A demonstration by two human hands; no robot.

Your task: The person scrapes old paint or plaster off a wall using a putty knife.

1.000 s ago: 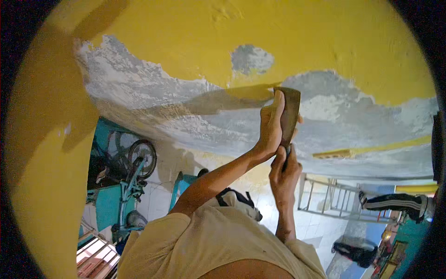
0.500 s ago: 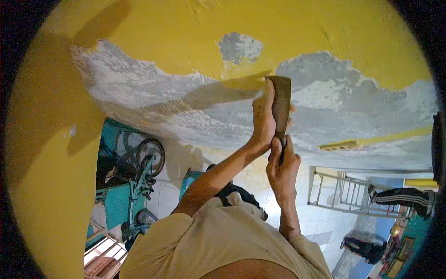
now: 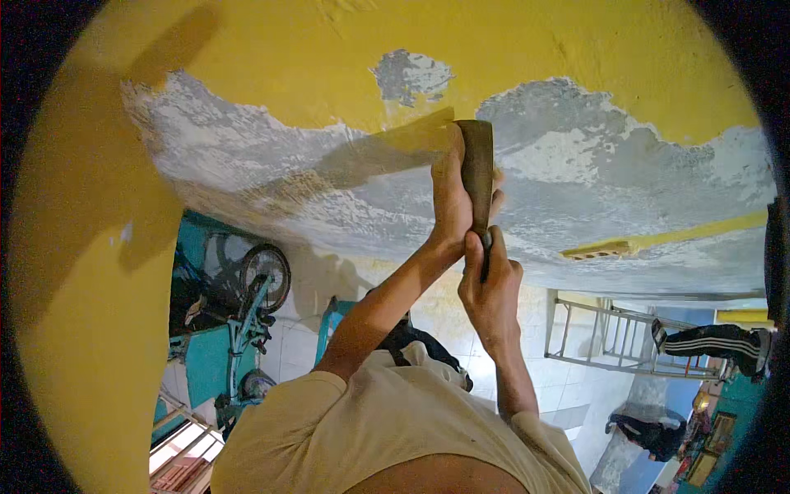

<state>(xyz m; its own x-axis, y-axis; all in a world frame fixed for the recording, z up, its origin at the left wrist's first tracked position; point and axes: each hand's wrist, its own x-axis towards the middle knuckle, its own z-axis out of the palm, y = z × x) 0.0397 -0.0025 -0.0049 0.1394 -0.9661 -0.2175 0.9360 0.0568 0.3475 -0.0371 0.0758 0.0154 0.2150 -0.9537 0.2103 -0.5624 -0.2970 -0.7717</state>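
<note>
A scraper with a dark, wide flat blade (image 3: 477, 160) is held up at the wall. Its far edge lies by the border between yellow paint and bare grey plaster; I cannot tell whether it touches. My left hand (image 3: 453, 198) is closed around the blade, thumb along its left side and fingertips showing at its right. Lower down, my right hand (image 3: 494, 288) grips the narrow handle, which is mostly hidden in the fist. The wall (image 3: 313, 66) has a broad stripped patch (image 3: 559, 165) of grey and white plaster and a smaller bare spot (image 3: 411, 76) above.
A yellow socket strip (image 3: 597, 249) with a yellow conduit runs along the wall at right. Behind me stand a metal ladder (image 3: 576, 329) and, at left, a teal bicycle (image 3: 265, 284). At the far right shows another person's leg in striped dark trousers (image 3: 712, 347).
Both hands and the scraper have shifted slightly up and left in the picture. The wall's patches have shifted a little the same way. Both grips are unchanged.
</note>
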